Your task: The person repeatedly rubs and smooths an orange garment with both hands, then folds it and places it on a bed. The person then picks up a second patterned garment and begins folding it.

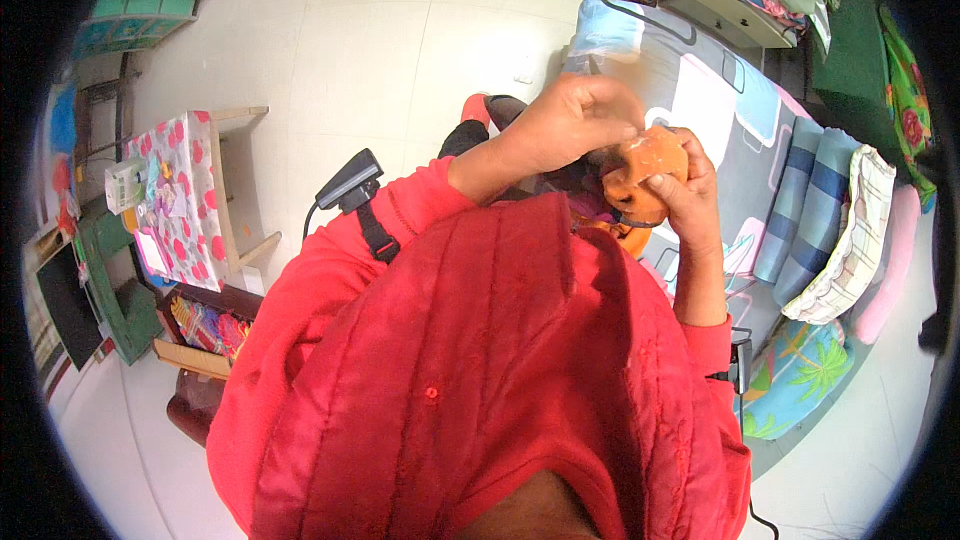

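Note:
My right hand is closed round a rounded orange piece, soft-looking, with whitish marks on top and dark gaps on its left side. The thumb presses on its near face and the fingers wrap behind it. Just to the left and above, my left hand is bent over with its fingers curled together, the tips close to the orange piece's upper edge. Whatever those fingers pinch, if anything, is too small or blurred to make out. Below the orange piece, more orange and dark material shows in part at my lap.
A bed with a grey patterned sheet lies ahead and right, with rolled blue bedding on it. At left stands a low table with a red-dotted cover. A drawer of colourful yarn is nearby. A cabinet stands far right.

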Demonstrator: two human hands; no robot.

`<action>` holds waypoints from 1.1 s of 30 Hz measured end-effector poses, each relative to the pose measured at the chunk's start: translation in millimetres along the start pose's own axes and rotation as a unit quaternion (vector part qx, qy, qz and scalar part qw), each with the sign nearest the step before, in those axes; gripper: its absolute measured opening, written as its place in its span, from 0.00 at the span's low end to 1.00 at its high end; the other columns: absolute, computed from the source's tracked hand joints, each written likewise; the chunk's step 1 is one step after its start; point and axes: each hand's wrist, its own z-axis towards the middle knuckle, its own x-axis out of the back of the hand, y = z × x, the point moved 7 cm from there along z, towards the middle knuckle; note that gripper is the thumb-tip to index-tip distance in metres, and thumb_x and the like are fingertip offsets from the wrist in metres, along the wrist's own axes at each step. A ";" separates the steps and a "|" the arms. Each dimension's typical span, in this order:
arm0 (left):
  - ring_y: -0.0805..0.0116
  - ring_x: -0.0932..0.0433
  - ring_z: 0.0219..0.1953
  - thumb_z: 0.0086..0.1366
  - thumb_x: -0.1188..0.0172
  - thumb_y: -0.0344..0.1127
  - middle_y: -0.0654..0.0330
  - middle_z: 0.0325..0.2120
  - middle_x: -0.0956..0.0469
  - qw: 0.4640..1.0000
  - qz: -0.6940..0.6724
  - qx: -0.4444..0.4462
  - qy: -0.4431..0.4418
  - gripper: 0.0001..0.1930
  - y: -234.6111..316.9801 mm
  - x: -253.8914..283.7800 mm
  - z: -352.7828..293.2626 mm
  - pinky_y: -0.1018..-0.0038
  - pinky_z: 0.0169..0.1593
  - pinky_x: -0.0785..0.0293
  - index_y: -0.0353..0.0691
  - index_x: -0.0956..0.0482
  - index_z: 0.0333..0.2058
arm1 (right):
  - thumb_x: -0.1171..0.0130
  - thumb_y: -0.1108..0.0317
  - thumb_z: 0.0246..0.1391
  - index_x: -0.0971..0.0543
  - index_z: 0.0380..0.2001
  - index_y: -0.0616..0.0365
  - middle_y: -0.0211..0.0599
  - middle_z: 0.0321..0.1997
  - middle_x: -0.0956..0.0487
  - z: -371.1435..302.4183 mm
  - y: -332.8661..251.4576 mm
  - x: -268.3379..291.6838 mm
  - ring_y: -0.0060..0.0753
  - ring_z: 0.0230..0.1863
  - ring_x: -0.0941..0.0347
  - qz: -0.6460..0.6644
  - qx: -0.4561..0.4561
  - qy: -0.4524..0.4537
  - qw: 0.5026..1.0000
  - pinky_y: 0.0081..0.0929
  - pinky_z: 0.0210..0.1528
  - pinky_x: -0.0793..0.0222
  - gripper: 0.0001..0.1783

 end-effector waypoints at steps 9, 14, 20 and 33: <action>0.65 0.24 0.37 0.51 0.34 0.30 0.57 0.34 0.23 0.923 0.266 -0.272 -0.058 0.14 52.3 -46.0 -27.6 0.75 0.39 0.28 0.38 0.22 0.38 | 0.35 0.71 0.44 0.29 0.46 0.58 0.28 0.42 0.25 -32.5 -11.6 -1.4 0.21 0.45 0.30 0.075 0.032 0.025 0.996 0.21 0.49 0.34 0.24; 0.62 0.22 0.31 0.51 0.34 0.29 0.58 0.29 0.23 0.875 0.336 -0.344 -0.055 0.10 56.9 -60.9 -37.2 0.74 0.35 0.27 0.38 0.22 0.34 | 0.36 0.71 0.44 0.30 0.47 0.59 0.29 0.43 0.25 -43.8 -13.3 -8.1 0.22 0.44 0.29 0.099 0.043 0.039 0.993 0.22 0.49 0.34 0.24; 0.62 0.23 0.27 0.49 0.35 0.27 0.59 0.24 0.24 0.882 0.386 -0.264 -0.058 0.08 56.6 -52.7 -42.8 0.73 0.31 0.27 0.39 0.24 0.30 | 0.37 0.72 0.45 0.29 0.44 0.58 0.30 0.41 0.24 -50.3 -19.7 -17.1 0.21 0.43 0.29 0.092 0.050 0.050 0.993 0.21 0.48 0.33 0.21; 0.58 0.24 0.30 0.45 0.34 0.30 0.57 0.29 0.25 0.861 0.383 -0.332 -0.047 0.13 75.7 -2.8 -39.6 0.70 0.32 0.29 0.39 0.26 0.30 | 0.35 0.70 0.44 0.30 0.42 0.58 0.31 0.41 0.24 -30.3 -24.9 -33.9 0.22 0.43 0.28 0.091 0.029 0.131 0.987 0.22 0.48 0.32 0.21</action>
